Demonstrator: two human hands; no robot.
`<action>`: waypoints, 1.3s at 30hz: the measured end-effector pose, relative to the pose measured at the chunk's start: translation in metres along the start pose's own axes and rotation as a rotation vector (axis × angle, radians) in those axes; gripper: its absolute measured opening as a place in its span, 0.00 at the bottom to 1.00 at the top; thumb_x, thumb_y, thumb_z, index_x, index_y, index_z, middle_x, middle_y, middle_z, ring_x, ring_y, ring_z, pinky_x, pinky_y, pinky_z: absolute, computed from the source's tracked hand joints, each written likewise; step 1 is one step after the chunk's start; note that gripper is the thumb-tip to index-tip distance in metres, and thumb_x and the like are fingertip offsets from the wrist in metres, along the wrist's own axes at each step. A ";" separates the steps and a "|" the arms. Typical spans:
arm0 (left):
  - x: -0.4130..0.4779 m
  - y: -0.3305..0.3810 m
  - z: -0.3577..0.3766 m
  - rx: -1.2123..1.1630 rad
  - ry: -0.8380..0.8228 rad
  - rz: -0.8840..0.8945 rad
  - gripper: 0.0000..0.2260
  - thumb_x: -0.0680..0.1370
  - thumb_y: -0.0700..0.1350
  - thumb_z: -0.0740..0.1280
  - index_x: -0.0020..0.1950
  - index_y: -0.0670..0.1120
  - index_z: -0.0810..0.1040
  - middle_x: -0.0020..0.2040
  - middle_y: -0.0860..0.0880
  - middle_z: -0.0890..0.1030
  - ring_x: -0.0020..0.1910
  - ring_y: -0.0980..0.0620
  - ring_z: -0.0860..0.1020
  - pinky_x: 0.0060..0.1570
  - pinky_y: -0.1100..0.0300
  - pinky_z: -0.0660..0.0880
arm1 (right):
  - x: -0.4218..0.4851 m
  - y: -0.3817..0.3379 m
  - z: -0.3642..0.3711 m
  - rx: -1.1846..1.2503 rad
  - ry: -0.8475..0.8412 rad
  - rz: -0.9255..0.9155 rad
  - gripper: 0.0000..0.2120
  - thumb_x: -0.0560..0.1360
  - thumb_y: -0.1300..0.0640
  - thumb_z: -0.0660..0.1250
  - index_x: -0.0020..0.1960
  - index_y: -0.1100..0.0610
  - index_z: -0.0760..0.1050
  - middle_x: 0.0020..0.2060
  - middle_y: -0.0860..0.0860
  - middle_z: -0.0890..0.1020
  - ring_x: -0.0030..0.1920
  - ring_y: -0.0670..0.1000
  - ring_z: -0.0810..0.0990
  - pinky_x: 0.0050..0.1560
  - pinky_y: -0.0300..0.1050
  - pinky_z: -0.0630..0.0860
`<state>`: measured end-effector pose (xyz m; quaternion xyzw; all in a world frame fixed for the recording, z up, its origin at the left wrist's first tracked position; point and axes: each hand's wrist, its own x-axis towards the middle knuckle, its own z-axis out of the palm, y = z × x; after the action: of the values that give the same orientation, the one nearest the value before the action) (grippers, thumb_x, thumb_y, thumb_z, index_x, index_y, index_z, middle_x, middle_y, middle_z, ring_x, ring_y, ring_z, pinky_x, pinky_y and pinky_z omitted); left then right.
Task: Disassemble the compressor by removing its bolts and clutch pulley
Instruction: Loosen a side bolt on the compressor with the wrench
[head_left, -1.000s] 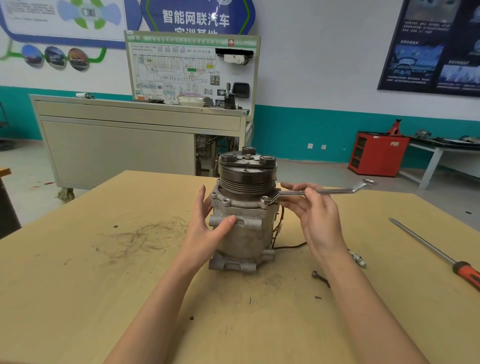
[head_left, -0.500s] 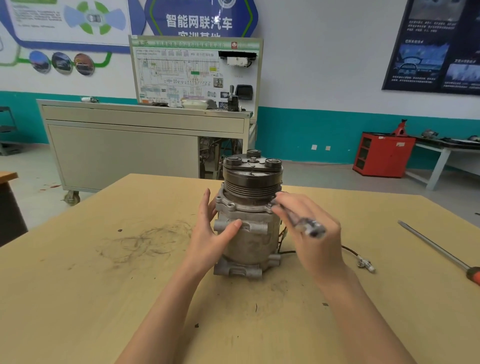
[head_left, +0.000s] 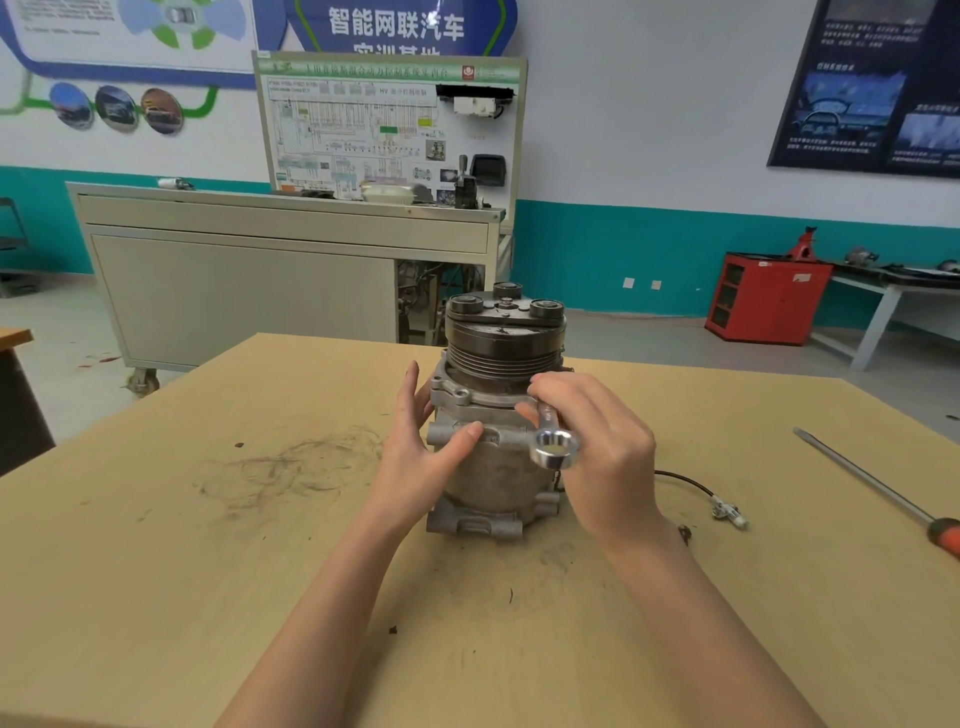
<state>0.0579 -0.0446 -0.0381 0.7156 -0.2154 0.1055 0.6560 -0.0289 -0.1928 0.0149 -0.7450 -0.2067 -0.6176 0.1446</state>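
Right hand (head_left: 608, 452) is gripping the wrench (head_left: 555, 448), its shaft pointing back at me off the compressor (head_left: 493, 467) flange; left hand (head_left: 421, 457) is bracing it, fingers (head_left: 409, 397) straight.

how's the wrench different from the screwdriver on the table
The wrench is gripped in the right hand at the compressor; the screwdriver lies untouched on the table. The wrench is all bright metal with a ring end; the screwdriver has a thin shaft and orange handle. Both are metal tools.
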 end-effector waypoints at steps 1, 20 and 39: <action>-0.001 0.001 -0.001 -0.010 -0.010 0.004 0.41 0.74 0.46 0.71 0.79 0.54 0.48 0.70 0.59 0.66 0.65 0.72 0.66 0.63 0.73 0.65 | -0.001 -0.001 0.002 0.002 0.004 0.000 0.08 0.66 0.68 0.74 0.44 0.67 0.81 0.40 0.59 0.83 0.41 0.55 0.82 0.45 0.44 0.80; 0.002 -0.002 0.000 0.018 0.003 -0.009 0.41 0.74 0.48 0.71 0.79 0.55 0.48 0.58 0.71 0.63 0.50 0.88 0.61 0.45 0.87 0.61 | 0.022 0.038 -0.017 1.175 0.231 1.156 0.13 0.82 0.59 0.54 0.45 0.61 0.74 0.37 0.55 0.85 0.39 0.51 0.84 0.40 0.39 0.79; -0.003 0.005 0.001 -0.005 -0.016 0.010 0.40 0.76 0.44 0.70 0.79 0.52 0.47 0.70 0.58 0.65 0.67 0.67 0.65 0.64 0.69 0.65 | 0.002 0.000 0.000 0.010 0.014 -0.020 0.07 0.66 0.68 0.76 0.42 0.67 0.80 0.36 0.57 0.82 0.36 0.53 0.81 0.37 0.43 0.79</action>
<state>0.0535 -0.0449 -0.0352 0.7137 -0.2244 0.1024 0.6556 -0.0281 -0.1927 0.0171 -0.7378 -0.2159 -0.6232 0.1436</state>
